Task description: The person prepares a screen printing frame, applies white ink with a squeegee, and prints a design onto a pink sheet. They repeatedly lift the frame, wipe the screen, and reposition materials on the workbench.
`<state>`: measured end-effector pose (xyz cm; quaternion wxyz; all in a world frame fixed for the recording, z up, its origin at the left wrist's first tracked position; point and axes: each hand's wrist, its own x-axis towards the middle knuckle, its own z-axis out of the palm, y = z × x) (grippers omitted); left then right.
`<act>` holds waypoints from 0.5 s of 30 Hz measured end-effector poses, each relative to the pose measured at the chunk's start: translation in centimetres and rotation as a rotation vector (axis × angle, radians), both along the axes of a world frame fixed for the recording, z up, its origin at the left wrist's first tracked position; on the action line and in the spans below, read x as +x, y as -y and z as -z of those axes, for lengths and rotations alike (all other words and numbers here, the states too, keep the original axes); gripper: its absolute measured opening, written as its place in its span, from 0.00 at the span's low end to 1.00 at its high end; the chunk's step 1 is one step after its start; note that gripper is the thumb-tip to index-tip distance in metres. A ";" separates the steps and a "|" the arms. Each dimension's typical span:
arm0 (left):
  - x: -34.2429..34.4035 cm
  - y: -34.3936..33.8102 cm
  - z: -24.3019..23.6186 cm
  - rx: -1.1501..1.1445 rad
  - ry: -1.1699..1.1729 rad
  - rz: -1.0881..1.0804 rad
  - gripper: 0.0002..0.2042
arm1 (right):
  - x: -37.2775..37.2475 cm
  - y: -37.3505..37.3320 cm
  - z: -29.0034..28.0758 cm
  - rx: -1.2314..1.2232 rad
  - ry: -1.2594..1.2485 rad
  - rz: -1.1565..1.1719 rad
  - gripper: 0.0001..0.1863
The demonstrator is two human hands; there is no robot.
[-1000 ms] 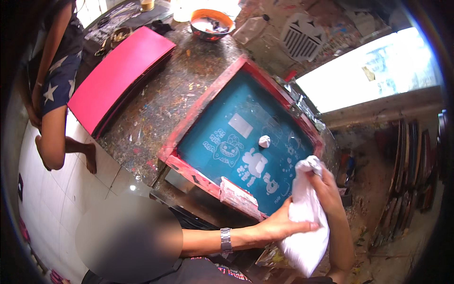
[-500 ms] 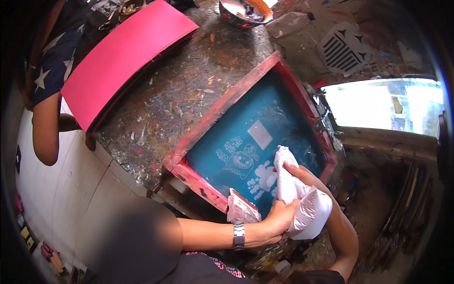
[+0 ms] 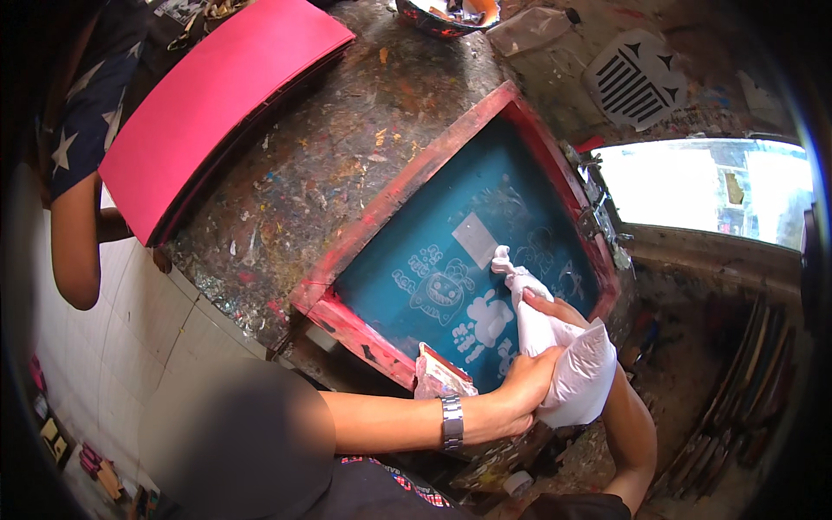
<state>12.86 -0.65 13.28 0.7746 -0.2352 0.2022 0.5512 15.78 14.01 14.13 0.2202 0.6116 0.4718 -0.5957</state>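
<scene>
The person's left hand (image 3: 527, 390) is clamped around the middle of a white bag (image 3: 581, 374), and the right hand (image 3: 557, 310) grips it nearer the narrow neck. The bag is held over the near right part of the screen frame (image 3: 407, 198), neck pointing inward. A small white curl (image 3: 501, 256) stands at the neck; whether it is contents or only twisted wrapping cannot be told. The bag looks plump, so much of its contents seems to be left. Within the frame, the blue-green mesh (image 3: 459, 186) shows its pale figures (image 3: 439, 295) plainly, with no white layer spread over the visible part; this looks like an early stage. A smeared strip (image 3: 442, 374) rests at the frame's near edge, held by neither hand. Left of the frame, on the worktop (image 3: 347, 147), lie pink sheets (image 3: 225, 104), the top one showing no print. Beyond the frame sits a bowl (image 3: 431, 22).
</scene>
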 end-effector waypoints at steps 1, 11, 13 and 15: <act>0.3 -0.3 0.2 0.002 0.023 -0.009 0.29 | 0.5 -0.1 0.1 0.013 -0.004 0.023 0.19; 4.8 -2.8 2.3 -0.100 0.175 0.000 0.24 | 7.0 -0.7 2.2 0.095 -0.124 0.003 0.18; 4.7 -2.0 0.3 -0.132 0.193 0.039 0.23 | 9.0 -0.1 2.1 0.136 -0.162 0.065 0.20; 5.3 -1.1 -1.2 -0.059 0.137 0.088 0.24 | 12.0 0.6 1.1 0.218 -0.215 0.163 0.22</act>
